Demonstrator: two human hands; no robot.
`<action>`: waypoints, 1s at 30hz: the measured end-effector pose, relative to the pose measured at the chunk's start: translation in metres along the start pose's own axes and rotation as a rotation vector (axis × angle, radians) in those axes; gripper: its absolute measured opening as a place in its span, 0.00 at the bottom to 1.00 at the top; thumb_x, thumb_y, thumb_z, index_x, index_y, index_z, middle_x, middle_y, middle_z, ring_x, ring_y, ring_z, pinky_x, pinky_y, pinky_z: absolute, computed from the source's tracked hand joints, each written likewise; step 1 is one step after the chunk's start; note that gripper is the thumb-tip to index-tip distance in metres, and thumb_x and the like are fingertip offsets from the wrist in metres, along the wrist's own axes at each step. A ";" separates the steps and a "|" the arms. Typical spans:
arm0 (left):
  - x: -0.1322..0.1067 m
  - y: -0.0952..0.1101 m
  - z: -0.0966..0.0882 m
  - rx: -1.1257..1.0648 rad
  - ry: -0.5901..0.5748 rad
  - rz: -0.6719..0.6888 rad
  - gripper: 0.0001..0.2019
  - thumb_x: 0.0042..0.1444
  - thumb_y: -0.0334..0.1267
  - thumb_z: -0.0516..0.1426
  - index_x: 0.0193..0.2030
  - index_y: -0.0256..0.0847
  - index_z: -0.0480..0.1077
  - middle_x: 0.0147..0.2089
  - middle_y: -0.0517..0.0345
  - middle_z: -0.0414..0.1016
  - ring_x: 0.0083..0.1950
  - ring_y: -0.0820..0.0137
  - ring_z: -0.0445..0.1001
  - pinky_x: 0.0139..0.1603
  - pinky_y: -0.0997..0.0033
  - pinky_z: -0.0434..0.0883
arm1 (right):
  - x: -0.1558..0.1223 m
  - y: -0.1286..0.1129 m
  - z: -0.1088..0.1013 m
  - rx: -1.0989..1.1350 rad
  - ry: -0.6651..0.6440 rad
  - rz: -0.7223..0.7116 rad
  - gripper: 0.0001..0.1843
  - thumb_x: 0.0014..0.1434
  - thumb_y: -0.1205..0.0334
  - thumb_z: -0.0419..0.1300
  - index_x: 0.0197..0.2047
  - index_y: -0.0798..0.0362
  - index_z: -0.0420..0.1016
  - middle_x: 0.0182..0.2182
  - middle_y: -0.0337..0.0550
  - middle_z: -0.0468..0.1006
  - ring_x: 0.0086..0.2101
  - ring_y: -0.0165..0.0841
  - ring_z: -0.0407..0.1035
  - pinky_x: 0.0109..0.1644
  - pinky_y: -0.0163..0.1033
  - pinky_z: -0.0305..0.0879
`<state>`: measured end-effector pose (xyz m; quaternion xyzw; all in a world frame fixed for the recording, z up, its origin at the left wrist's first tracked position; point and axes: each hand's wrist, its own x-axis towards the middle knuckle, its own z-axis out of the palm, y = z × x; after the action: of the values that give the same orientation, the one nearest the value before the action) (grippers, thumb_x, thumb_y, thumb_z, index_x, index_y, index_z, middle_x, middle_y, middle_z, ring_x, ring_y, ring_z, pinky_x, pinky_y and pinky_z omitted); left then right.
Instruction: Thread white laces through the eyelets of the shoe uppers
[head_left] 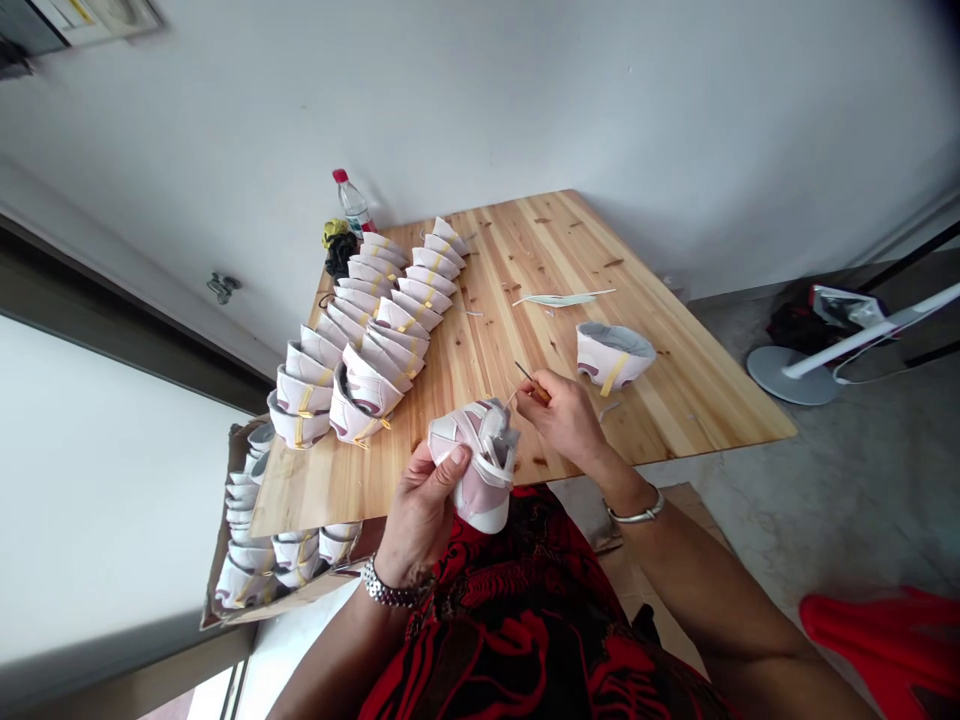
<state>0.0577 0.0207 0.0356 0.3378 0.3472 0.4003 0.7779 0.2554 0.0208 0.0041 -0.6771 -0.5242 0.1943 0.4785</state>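
Note:
My left hand grips a pink and white shoe upper just over the near edge of the wooden table. My right hand pinches a thin needle-like tool with a wooden handle, its tip close to the top of that upper. A pale thread runs from the tool toward the upper. One more upper, with a yellow strip, sits alone on the table to the right of my hands. Two long rows of nested uppers lie on the table's left half.
A plastic bottle and a dark bundle stand at the table's far left corner. A cardboard box with more uppers sits below the table's left edge. White strips lie mid-table. A fan base stands on the floor, right.

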 end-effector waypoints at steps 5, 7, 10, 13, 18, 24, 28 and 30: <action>0.010 0.000 -0.005 -0.012 0.078 0.029 0.20 0.44 0.43 0.74 0.45 0.42 0.82 0.41 0.52 0.85 0.45 0.60 0.82 0.52 0.61 0.76 | -0.014 -0.009 -0.010 0.279 -0.063 -0.005 0.12 0.58 0.54 0.61 0.41 0.53 0.76 0.20 0.29 0.62 0.21 0.27 0.56 0.26 0.33 0.56; 0.014 -0.001 -0.007 0.000 0.103 0.050 0.20 0.44 0.43 0.74 0.44 0.41 0.82 0.41 0.53 0.85 0.45 0.61 0.82 0.52 0.62 0.76 | -0.024 -0.017 -0.012 0.283 0.017 -0.040 0.10 0.60 0.55 0.62 0.42 0.52 0.76 0.21 0.31 0.65 0.22 0.26 0.58 0.27 0.33 0.58; 0.017 -0.001 -0.006 0.009 0.097 0.069 0.19 0.44 0.44 0.74 0.43 0.41 0.82 0.41 0.53 0.85 0.45 0.62 0.82 0.53 0.62 0.76 | -0.033 -0.030 -0.011 0.271 -0.113 -0.148 0.08 0.63 0.57 0.61 0.38 0.51 0.78 0.28 0.38 0.76 0.27 0.28 0.67 0.32 0.33 0.64; 0.019 -0.001 -0.002 0.011 0.085 0.082 0.17 0.44 0.44 0.74 0.41 0.42 0.82 0.40 0.54 0.85 0.44 0.63 0.82 0.53 0.62 0.76 | -0.035 -0.036 -0.009 0.250 -0.292 -0.179 0.08 0.63 0.57 0.62 0.37 0.52 0.79 0.32 0.41 0.79 0.31 0.30 0.70 0.35 0.34 0.65; 0.020 0.000 0.000 0.021 0.071 0.059 0.18 0.44 0.44 0.74 0.42 0.42 0.82 0.41 0.54 0.85 0.46 0.60 0.82 0.54 0.61 0.77 | -0.028 -0.033 -0.011 0.347 -0.466 -0.028 0.11 0.63 0.54 0.62 0.35 0.53 0.79 0.27 0.35 0.76 0.27 0.27 0.68 0.30 0.31 0.63; 0.020 0.001 0.001 0.002 0.068 0.057 0.21 0.46 0.45 0.73 0.47 0.41 0.81 0.44 0.52 0.85 0.49 0.58 0.82 0.56 0.60 0.76 | -0.027 -0.034 -0.003 0.362 -0.176 -0.187 0.10 0.64 0.59 0.60 0.45 0.51 0.81 0.38 0.42 0.83 0.38 0.33 0.75 0.45 0.34 0.69; 0.016 -0.001 0.007 0.004 0.015 0.045 0.19 0.47 0.44 0.72 0.46 0.42 0.81 0.46 0.52 0.85 0.49 0.59 0.82 0.55 0.60 0.76 | -0.028 -0.036 0.001 0.432 -0.302 -0.062 0.09 0.63 0.57 0.59 0.37 0.52 0.76 0.27 0.35 0.73 0.28 0.28 0.65 0.33 0.32 0.64; 0.013 -0.002 0.009 0.015 -0.015 0.016 0.19 0.47 0.44 0.72 0.46 0.42 0.81 0.45 0.52 0.84 0.48 0.59 0.82 0.54 0.60 0.76 | -0.028 -0.035 -0.001 0.460 -0.371 0.003 0.11 0.61 0.56 0.59 0.30 0.52 0.71 0.22 0.32 0.65 0.25 0.26 0.58 0.29 0.31 0.58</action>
<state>0.0719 0.0289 0.0357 0.3495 0.3416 0.4011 0.7748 0.2269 -0.0052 0.0279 -0.5046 -0.5440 0.4290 0.5152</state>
